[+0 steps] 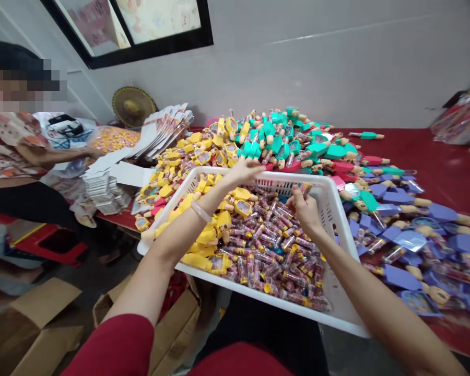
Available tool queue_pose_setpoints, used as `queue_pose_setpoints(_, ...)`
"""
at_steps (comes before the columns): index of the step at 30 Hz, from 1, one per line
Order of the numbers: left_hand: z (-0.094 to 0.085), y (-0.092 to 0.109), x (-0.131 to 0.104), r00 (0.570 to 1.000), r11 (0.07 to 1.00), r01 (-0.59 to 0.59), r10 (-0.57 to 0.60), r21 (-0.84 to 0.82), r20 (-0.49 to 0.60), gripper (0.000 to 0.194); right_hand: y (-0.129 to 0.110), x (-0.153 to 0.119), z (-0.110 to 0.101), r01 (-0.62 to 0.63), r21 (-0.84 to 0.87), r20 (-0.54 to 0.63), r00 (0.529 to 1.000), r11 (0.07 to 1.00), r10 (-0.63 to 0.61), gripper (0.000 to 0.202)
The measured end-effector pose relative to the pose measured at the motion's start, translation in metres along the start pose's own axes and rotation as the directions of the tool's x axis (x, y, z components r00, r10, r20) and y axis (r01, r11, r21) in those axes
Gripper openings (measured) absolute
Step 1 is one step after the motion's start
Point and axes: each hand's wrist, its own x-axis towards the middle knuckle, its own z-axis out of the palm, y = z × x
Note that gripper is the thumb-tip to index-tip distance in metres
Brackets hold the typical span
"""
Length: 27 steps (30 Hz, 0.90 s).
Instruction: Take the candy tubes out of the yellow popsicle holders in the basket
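A white plastic basket [342, 224] holds yellow toy pieces [207, 235] on its left side and many small clear tubes [274, 240] with pink wrapping and yellow caps. My left hand [245, 172] reaches over the basket's far rim beside the heap of yellow and green pieces, fingers apart with nothing in them. Inside the basket's right part, my right hand [305, 206] has its thumb and fingers closed on a small tube [305, 189] with a yellowish end. Green pieces [274, 143] lie piled beyond the rim.
Purple pieces [403, 196] spread over the red table [399, 146] at right. Card stacks [105, 193] and a bag of orange items [113, 138] lie at left, where a person [8, 151] works. Open cardboard boxes [35, 329] stand on the floor.
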Motion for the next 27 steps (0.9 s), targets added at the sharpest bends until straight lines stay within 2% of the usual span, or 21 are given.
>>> queue_pose_setpoints(2,0.031,-0.019,-0.017,0.993,0.955,-0.031,-0.006,0.297,0.122,0.024,0.000,-0.002,0.002,0.019,-0.102,-0.048,0.999,0.995,-0.024,0.060)
queue_pose_setpoints(4,0.053,-0.042,-0.036,0.991,0.900,-0.018,-0.040,0.436,0.124,0.019,0.001,-0.004,0.005,0.057,-0.215,-0.029,0.997,0.975,-0.065,0.055)
queue_pose_setpoints(6,0.059,-0.061,-0.049,0.995,0.839,-0.025,-0.031,0.544,0.093,0.013,0.003,-0.007,0.010,0.089,-0.285,0.039,0.996,0.954,-0.081,0.049)
queue_pose_setpoints(8,0.051,-0.069,-0.057,0.996,0.789,-0.054,0.001,0.612,0.087,0.010,0.005,-0.010,0.015,0.136,-0.300,0.118,0.987,0.944,-0.105,0.041)
queue_pose_setpoints(10,0.034,-0.063,-0.062,0.995,0.751,-0.089,0.036,0.655,0.095,0.017,0.007,-0.012,0.019,0.221,-0.292,0.172,0.969,0.931,-0.176,0.031)
queue_pose_setpoints(12,0.017,-0.047,-0.073,0.991,0.756,-0.128,0.079,0.642,0.105,0.024,0.007,-0.013,0.023,0.300,-0.319,0.207,0.948,0.899,-0.243,0.021)
queue_pose_setpoints(14,0.003,-0.025,-0.093,0.984,0.834,-0.170,0.116,0.525,0.134,0.028,0.006,-0.016,0.024,0.342,-0.375,0.233,0.935,0.862,-0.269,0.016)
queue_pose_setpoints(16,-0.005,-0.005,-0.120,0.972,0.916,-0.178,0.106,0.360,0.211,0.030,0.002,-0.020,0.024,0.363,-0.394,0.267,0.924,0.844,-0.273,0.016)
queue_pose_setpoints(18,-0.006,0.009,-0.145,0.955,0.932,-0.159,0.062,0.327,0.289,0.028,-0.002,-0.027,0.024,0.401,-0.355,0.318,0.901,0.844,-0.294,0.014)
queue_pose_setpoints(20,-0.003,0.016,-0.162,0.950,0.912,-0.153,0.029,0.381,0.311,0.024,-0.007,-0.035,0.025,0.453,-0.308,0.379,0.865,0.836,-0.329,0.011)
queue_pose_setpoints(24,0.006,0.013,-0.172,0.963,0.832,-0.192,0.056,0.520,0.265,0.021,-0.012,-0.048,0.026,0.525,-0.328,0.436,0.822,0.785,-0.367,0.005)
queue_pose_setpoints(27,0.012,0.007,-0.174,0.955,0.705,-0.246,0.057,0.665,0.292,0.026,-0.012,-0.054,0.025,0.596,-0.409,0.485,0.784,0.691,-0.388,0.007)
